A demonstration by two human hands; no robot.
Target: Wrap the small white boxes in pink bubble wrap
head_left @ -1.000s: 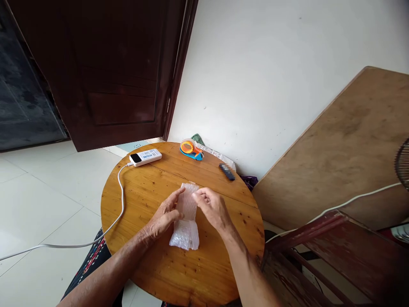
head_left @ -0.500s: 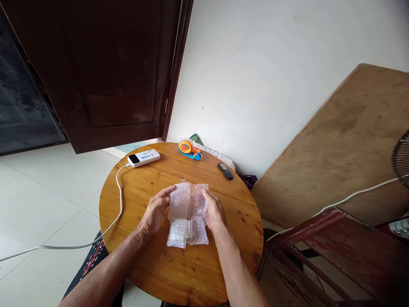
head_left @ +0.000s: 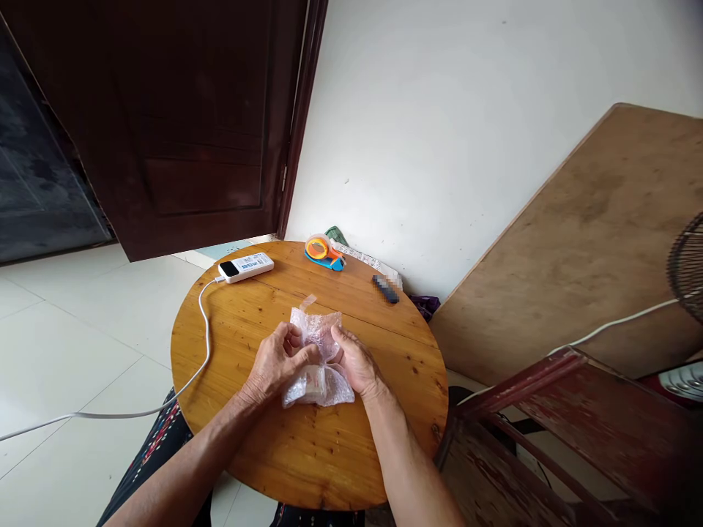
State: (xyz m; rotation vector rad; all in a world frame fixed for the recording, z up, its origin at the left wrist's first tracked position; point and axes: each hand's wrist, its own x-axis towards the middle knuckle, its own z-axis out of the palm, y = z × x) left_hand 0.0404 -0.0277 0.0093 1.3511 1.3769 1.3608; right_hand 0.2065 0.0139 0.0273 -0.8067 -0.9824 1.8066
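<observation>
White plain wall (head_left: 428,110), upper centre of the frame; round varnished wooden table (head_left: 315,465), lower centre.

Item: sheet of clear, pinkish bubble wrap (head_left: 339,388), lower centre, on the table between both hands; strip of clear tape (head_left: 308,301) projecting from its top edge. Within the lower gap: pale, flat-sided object with reddish marking (head_left: 315,382), partly covered.

Left hand (head_left: 277,366): half curled, thumb across the wrap; cannot tell whether it grips or merely presses. Right hand (head_left: 356,362): partly closed on the wrap's right side, thumb in front, other fingers mostly hidden.

Change: wrap, spread wider half a second ago, is now gathered narrower, hands closer together, object more exposed. Judged so: wrap being worked by hand, neither flat nor sealed.

Beyond: white oblong device with black screen (head_left: 247,267), upper left of table, on white cable (head_left: 208,340); blue-and-orange tape dispenser (head_left: 332,262), far edge; dark elongated item (head_left: 385,289), blurred, right of it.

Outermost: dark red-brown door (head_left: 203,124), upper left; brown wooden board (head_left: 576,241), right.
</observation>
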